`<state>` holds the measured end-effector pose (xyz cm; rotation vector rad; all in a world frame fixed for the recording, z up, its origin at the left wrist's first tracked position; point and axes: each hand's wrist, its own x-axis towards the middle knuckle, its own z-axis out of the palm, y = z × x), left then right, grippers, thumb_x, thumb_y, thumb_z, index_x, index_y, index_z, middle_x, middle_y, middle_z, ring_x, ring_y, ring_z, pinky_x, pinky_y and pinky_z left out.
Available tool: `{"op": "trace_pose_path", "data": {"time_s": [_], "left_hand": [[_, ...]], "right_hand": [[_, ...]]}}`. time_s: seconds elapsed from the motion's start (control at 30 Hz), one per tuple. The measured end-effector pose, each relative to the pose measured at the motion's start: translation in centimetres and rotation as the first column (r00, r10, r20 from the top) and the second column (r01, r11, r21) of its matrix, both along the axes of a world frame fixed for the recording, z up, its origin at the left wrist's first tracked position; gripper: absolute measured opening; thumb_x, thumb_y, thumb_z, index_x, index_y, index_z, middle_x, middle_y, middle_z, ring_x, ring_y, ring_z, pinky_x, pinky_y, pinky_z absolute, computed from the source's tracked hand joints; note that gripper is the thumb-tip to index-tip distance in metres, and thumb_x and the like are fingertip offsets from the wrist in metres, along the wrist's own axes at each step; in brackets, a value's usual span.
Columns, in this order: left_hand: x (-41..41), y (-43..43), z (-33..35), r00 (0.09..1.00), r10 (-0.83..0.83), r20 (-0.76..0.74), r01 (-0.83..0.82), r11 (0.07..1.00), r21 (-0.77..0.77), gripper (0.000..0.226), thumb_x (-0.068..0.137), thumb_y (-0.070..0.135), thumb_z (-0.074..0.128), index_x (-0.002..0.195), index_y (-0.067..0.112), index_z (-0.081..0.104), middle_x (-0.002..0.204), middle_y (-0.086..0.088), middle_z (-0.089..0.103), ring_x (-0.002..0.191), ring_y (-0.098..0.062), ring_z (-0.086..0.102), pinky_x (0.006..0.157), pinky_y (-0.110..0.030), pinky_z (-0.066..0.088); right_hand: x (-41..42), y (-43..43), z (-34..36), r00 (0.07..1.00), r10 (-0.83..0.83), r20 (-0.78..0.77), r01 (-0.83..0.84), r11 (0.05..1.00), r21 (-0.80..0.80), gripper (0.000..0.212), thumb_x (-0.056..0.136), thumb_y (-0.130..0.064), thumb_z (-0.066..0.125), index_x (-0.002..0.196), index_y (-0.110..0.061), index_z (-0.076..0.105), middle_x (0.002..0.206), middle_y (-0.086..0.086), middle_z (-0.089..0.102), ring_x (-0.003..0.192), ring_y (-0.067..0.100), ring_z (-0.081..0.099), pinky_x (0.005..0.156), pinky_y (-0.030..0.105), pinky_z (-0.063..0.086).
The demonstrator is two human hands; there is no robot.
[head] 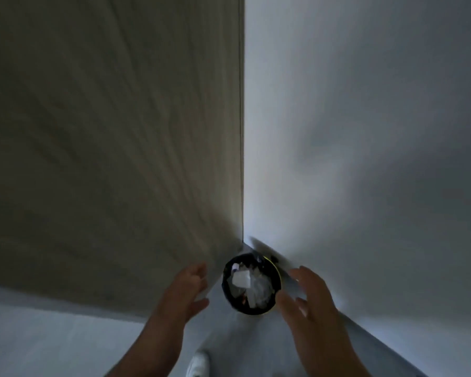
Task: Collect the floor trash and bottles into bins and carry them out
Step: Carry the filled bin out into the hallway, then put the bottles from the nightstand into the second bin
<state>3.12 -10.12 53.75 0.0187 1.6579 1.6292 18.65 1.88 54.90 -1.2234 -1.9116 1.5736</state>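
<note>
Left hand (186, 289) and right hand (307, 297) should, I judge, close evenly on the bin's (226, 284) sides and lift straight, keeping its trash (245, 281) in. Both are spread wide and empty, flanking the bin, seemingly not touching; it stands in the corner (244, 240).

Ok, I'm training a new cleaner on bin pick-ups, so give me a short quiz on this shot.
1. True or false: the left hand already grips the bin.
2. Where does the bin stand? A) in the corner between wood panel and white wall B) on a shelf C) under a sink
3. Fill in: the right hand has spread fingers, so it is ____.
Key: 1 false; 2 A; 3 open.
</note>
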Motion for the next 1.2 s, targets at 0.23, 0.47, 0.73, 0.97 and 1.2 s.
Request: {"op": "trace_pose_path", "data": {"time_s": [0.23,0.47,0.73,0.97,1.2], "left_hand": [[4.0,-6.3,10.9,0.965,0.178,-0.195,-0.145,0.975,0.170,0.045,0.066,0.046,0.058,0.105,0.026,0.061,0.121,0.004,0.063,0.114,-0.013,0.057,0.093,-0.038,0.045],[6.2,-17.6,18.2,0.832,0.336,-0.441,-0.307,0.942,0.137,0.052,0.079,0.053,0.043,0.125,0.032,0.052,0.132,0.011,0.055,0.121,-0.006,0.052,0.100,-0.031,0.042],[10.3,-34.9,19.1,0.633,0.676,-0.378,-0.640,0.731,0.237,0.047,0.065,0.048,0.059,0.106,0.027,0.061,0.118,0.002,0.063,0.115,-0.011,0.055,0.091,-0.036,0.046],[14.7,-50.6,18.4,0.468,0.819,-0.331,-0.795,0.554,0.247,0.042,0.065,0.045,0.058,0.103,0.027,0.062,0.115,0.003,0.063,0.114,-0.013,0.055,0.083,-0.032,0.045],[15.6,-60.4,19.7,0.377,0.863,-0.336,-0.828,0.477,0.297,0.045,0.063,0.044,0.059,0.104,0.026,0.062,0.120,-0.002,0.062,0.116,-0.016,0.055,0.086,-0.034,0.045]], "right_hand": [[1.4,-2.5,10.9,0.978,0.198,-0.069,-0.195,0.980,0.044,0.030,0.088,-0.027,0.062,0.111,-0.042,0.051,0.116,-0.028,0.047,0.103,0.004,0.052,0.088,0.024,0.036],[-2.0,-9.9,18.0,0.868,0.488,-0.093,-0.482,0.872,0.082,0.041,0.093,-0.041,0.051,0.132,-0.030,0.049,0.134,-0.013,0.049,0.115,0.006,0.046,0.096,0.028,0.035],[-4.0,-22.0,20.5,0.677,0.722,-0.146,-0.711,0.692,0.128,0.020,0.093,-0.035,0.055,0.113,-0.035,0.053,0.125,-0.010,0.057,0.119,0.006,0.050,0.095,0.023,0.039],[-4.9,-36.6,20.4,0.511,0.854,-0.099,-0.845,0.520,0.123,0.022,0.094,-0.032,0.053,0.116,-0.035,0.052,0.127,-0.010,0.055,0.123,0.008,0.049,0.103,0.029,0.036],[-6.3,-46.5,21.3,0.450,0.890,-0.077,-0.877,0.456,0.150,0.027,0.094,-0.035,0.052,0.121,-0.032,0.052,0.124,-0.012,0.056,0.120,0.009,0.051,0.104,0.032,0.039]]}}
